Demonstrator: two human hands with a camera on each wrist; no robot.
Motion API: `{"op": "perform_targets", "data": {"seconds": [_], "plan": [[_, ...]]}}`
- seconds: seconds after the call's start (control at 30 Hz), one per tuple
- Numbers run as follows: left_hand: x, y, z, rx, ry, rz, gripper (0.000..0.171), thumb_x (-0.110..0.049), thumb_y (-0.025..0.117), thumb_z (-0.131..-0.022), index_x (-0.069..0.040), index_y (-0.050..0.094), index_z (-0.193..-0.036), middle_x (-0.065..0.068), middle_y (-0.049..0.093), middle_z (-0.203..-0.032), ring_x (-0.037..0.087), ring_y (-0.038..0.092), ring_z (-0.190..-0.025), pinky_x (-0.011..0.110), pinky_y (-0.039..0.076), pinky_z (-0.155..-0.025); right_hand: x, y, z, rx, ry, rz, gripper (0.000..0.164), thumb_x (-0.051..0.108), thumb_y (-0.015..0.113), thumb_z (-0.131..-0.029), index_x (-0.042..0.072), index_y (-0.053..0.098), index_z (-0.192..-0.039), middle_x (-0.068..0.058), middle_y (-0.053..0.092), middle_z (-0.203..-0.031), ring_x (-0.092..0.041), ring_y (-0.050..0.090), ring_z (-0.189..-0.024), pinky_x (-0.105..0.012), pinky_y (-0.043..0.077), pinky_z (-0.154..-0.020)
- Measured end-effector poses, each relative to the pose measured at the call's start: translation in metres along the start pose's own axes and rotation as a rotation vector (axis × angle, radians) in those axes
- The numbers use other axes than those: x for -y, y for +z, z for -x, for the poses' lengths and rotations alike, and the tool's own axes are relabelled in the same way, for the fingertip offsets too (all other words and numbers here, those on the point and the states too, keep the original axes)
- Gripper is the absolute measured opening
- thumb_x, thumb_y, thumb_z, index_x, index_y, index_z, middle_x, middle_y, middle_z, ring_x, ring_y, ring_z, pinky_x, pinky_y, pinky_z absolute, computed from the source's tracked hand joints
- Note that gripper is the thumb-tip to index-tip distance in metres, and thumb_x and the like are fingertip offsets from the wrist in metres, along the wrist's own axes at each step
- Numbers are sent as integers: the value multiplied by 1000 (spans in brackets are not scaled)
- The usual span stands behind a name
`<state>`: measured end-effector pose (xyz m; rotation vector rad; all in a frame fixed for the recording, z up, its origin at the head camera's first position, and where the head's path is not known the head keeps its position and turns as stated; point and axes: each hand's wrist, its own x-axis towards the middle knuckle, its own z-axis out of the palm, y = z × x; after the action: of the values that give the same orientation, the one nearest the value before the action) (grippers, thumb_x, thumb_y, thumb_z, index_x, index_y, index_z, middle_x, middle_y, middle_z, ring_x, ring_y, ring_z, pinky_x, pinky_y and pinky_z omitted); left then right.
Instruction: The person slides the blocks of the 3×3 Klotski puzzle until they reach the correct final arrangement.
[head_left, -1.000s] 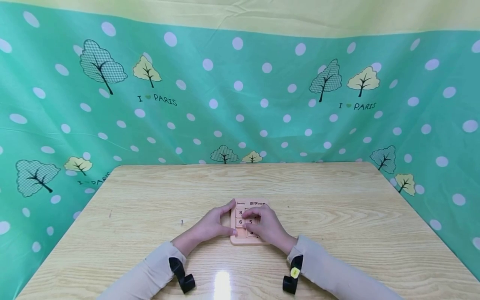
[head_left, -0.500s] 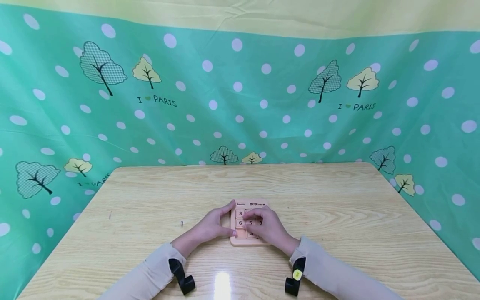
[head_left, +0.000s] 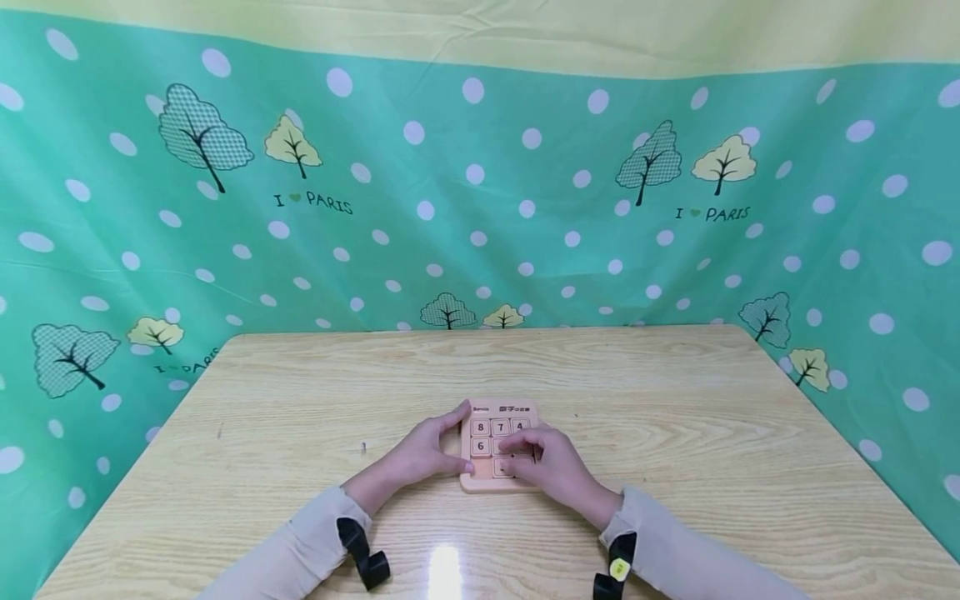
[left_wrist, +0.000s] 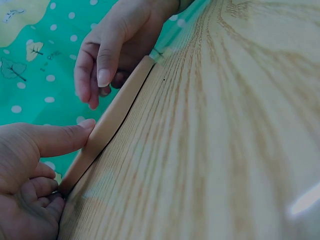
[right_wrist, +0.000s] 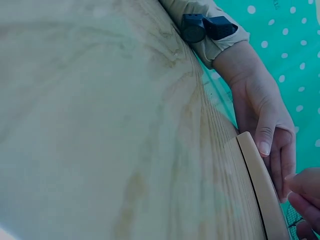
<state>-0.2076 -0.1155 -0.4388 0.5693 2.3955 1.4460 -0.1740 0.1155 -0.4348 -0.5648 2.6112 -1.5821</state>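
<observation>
A pink-beige number sliding puzzle (head_left: 480,485) lies flat on the table, its tiles 8, 7, 4 and 6 readable in the head view. The bottom-left slot holds no tile. My left hand (head_left: 422,452) holds the puzzle's left side, thumb on the lower corner and fingers along the upper part; the left wrist view shows that thumb (left_wrist: 65,139) against the puzzle's edge. Over the centre and lower-right tiles is my right hand (head_left: 558,471), fingers loosely bent and covering several numbers. Whether its fingertips touch a tile is hard to tell.
The wood-grain table (head_left: 300,392) stretches around the puzzle, with a bright light reflection near its front. A green dotted curtain (head_left: 480,208) hangs behind and at both sides. Black straps with small devices sit on both wrists.
My right hand has drawn to the right and slightly nearer, uncovering the 7 and 4 tiles. The left hand and the puzzle stay in place.
</observation>
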Motion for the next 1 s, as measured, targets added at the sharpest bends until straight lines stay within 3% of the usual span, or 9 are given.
{"op": "perform_targets", "data": {"seconds": [0.63, 1.0], "plan": [[2, 0, -1, 0, 0, 14, 95, -17, 82, -70, -3, 27, -147, 12, 27, -152, 29, 18, -142, 45, 14, -115, -4, -6, 8, -4, 8, 129, 19, 10, 76, -74, 13, 73, -93, 5, 67, -91, -12, 55, -83, -22, 47, -72], [0, 0, -1, -6, -5, -16, 96, -18, 82, -70, -4, 27, -147, 11, 27, -153, 29, 19, -142, 45, 15, -115, -1, -5, 8, -2, -4, 126, 19, 9, 77, -74, 13, 74, -92, 3, 67, -90, -15, 55, -84, -23, 45, -73]]}}
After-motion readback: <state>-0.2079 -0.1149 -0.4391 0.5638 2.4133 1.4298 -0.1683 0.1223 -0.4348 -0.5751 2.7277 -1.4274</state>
